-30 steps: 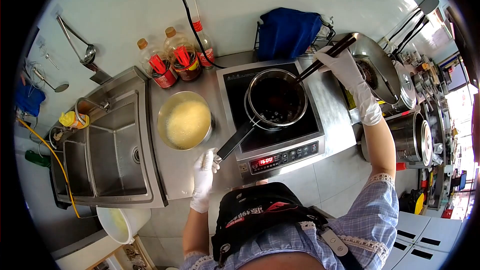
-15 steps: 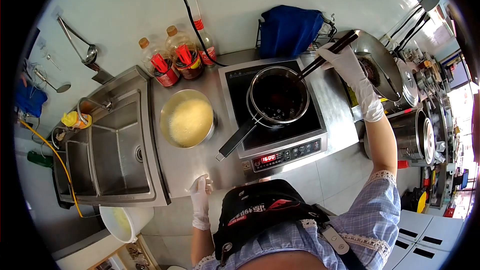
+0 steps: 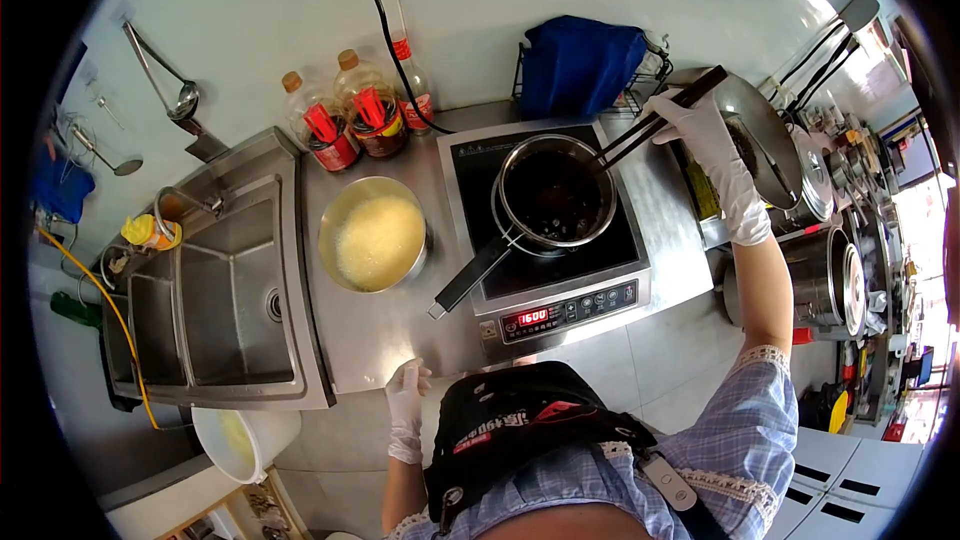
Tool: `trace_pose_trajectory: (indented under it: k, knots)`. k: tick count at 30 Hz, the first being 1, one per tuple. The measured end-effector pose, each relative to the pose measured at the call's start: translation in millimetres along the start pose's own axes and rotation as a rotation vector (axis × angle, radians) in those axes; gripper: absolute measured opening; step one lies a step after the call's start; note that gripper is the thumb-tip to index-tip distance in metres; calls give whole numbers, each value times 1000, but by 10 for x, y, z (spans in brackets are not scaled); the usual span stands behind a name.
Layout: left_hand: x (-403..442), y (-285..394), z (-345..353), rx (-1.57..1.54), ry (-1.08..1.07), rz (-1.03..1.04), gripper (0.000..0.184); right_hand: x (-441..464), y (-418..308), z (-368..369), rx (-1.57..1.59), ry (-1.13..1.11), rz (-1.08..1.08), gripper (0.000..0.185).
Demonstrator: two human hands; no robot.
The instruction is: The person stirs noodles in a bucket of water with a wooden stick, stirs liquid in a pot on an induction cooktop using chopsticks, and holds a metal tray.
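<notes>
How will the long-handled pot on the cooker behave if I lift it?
The pot will probably feel heavy, since it holds dark liquid. That liquid may slosh if the pot tilts. With the long black handle jutting to one side, it could twist or dip.

Round black-handled silver steel saucepan [image 3: 504, 190] on flat black glass cooktop [image 3: 560, 272]; slender dark chopsticks [image 3: 703, 86] slanting to the saucepan's right rim. Left of the cooktop, on silver steel counter [image 3: 375, 335]: round silver metal bowl [image 3: 360, 188]; farther left, rectangular steel sink [image 3: 235, 290]. Behind the bowl: three red-labelled clear bottles [image 3: 372, 120].
</notes>
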State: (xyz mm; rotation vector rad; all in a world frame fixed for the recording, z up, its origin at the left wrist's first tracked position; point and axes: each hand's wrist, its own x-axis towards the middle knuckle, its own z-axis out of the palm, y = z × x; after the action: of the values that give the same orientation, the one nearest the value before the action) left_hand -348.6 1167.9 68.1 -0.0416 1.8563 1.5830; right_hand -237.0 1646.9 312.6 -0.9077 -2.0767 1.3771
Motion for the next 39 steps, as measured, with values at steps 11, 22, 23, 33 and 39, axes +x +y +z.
trace_pose_trajectory:
  k: [11, 22, 23, 33, 39]
  knots:
    - [-70, -192, 32, 0, -5, -86, 26, 80, 120, -28, -47, 44, 53, 20]
    - [-73, -207, 71, 38, -16, -96, 24, 90, 135, -53, -33, 36, 51, 22]
    - [-74, -207, 76, 38, -16, -96, 24, 93, 137, -55, -22, 34, 52, 22]
    - [-50, -244, 93, 31, -34, -110, 24, 110, 119, -34, -3, 36, 64, 21]
    - [-8, -261, 65, 52, -53, -100, 24, 74, 75, -2, 2, 48, 46, 17]
